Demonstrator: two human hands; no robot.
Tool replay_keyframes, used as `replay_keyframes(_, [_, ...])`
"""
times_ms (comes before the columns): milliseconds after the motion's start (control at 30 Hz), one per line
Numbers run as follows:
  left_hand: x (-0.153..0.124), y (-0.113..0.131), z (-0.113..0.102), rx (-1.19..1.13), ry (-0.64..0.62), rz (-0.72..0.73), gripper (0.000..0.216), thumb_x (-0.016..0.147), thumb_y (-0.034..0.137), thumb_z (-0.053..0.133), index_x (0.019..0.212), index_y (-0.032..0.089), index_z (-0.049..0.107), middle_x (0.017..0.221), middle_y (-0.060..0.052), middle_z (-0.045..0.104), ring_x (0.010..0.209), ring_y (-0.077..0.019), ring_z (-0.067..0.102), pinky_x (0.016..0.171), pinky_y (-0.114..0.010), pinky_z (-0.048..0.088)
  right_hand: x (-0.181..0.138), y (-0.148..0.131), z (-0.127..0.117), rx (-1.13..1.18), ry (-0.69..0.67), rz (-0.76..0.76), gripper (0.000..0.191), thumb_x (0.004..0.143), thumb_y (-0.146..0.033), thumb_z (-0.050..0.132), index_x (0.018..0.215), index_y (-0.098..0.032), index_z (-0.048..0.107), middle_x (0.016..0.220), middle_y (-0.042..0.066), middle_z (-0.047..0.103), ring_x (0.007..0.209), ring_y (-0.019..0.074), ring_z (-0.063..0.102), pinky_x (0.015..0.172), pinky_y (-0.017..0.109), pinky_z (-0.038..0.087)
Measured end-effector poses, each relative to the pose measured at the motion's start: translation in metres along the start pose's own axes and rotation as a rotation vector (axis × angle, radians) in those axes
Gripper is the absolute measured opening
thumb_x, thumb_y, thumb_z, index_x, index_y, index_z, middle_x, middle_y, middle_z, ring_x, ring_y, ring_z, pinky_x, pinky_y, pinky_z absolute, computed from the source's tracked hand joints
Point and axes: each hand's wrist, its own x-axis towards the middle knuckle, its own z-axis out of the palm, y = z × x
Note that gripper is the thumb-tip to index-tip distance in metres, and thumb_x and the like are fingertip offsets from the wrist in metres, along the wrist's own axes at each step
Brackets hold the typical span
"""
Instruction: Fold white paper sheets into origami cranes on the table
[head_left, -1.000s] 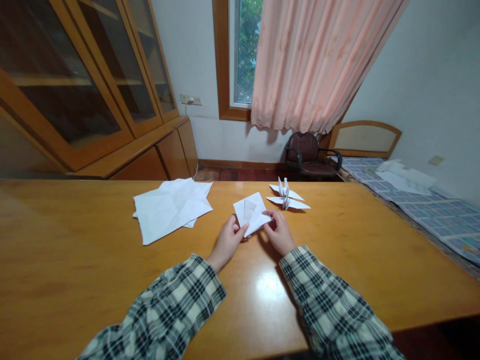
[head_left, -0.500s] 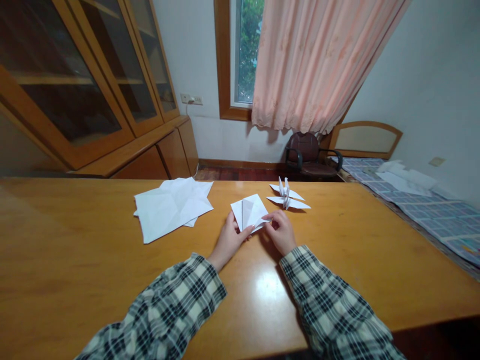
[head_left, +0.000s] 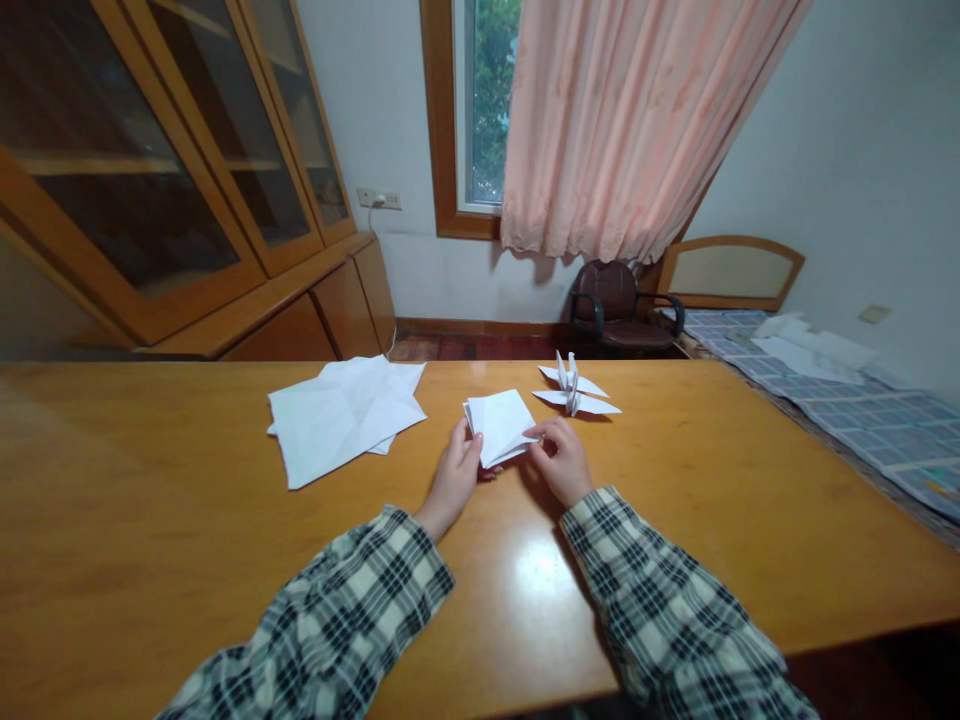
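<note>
A small folded white paper square [head_left: 499,424] lies tilted just above the wooden table [head_left: 150,520], held between both hands. My left hand [head_left: 454,478] pinches its left corner, fingers closed on the paper. My right hand [head_left: 565,462] pinches its right corner between thumb and fingers. A finished white paper crane [head_left: 574,389] stands on the table just beyond my right hand, untouched. Both sleeves are black-and-white plaid.
A loose pile of creased white sheets [head_left: 341,414] lies on the table to the left. Beyond the table stand a glass-front wooden cabinet [head_left: 172,170], a dark armchair [head_left: 622,305] under a pink curtain, and a bed [head_left: 862,400] at right.
The paper's layers have been closed together; the open flap with a visible centre crease is now folded flat. Both hands stayed at the same spot on the table.
</note>
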Motion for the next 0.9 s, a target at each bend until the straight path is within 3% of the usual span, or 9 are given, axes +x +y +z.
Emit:
replay_keyframes(200, [0.001,-0.002,0.0,-0.016,0.0,0.004,0.048,0.086,0.044,0.045,0.127,0.022,0.034,0.095,-0.007,0.063,0.057,-0.0134,0.061,0.048,-0.024,0.05,-0.002,0.006,0.002,-0.007,-0.065,0.042,0.029,0.074,-0.013,0.052,0.096,-0.021,0.069,0.086,0.004,0.05,0.071,0.0147,0.051,0.063,0.029,0.047])
replay_keyframes(433, [0.0,-0.001,0.0,-0.001,-0.025,0.008,0.048,0.085,0.043,0.046,0.126,0.021,0.035,0.098,-0.007,0.063,0.06,-0.0136,0.061,0.052,-0.026,0.052,-0.002,0.012,0.004,-0.021,-0.028,0.045,0.029,0.074,-0.013,0.054,0.094,-0.025,0.071,0.105,0.007,0.048,0.081,0.0164,0.052,0.071,0.033,0.05])
replay_keyframes(733, [-0.003,0.01,0.004,0.002,-0.007,-0.018,0.05,0.086,0.052,0.04,0.125,0.021,0.039,0.105,-0.009,0.06,0.074,-0.0179,0.063,0.05,-0.024,0.051,0.001,0.009,0.001,0.074,0.021,0.031,0.025,0.078,-0.016,0.053,0.094,-0.024,0.071,0.1,0.007,0.053,0.092,0.0184,0.054,0.073,0.031,0.049])
replay_keyframes(900, [-0.006,0.014,0.003,0.017,-0.034,-0.019,0.055,0.085,0.054,0.042,0.128,0.021,0.034,0.102,-0.009,0.061,0.07,-0.0168,0.063,0.053,-0.024,0.051,0.002,0.007,0.0,0.072,0.037,0.051,0.025,0.078,-0.018,0.052,0.094,-0.024,0.071,0.097,0.006,0.055,0.091,0.0182,0.055,0.071,0.03,0.049])
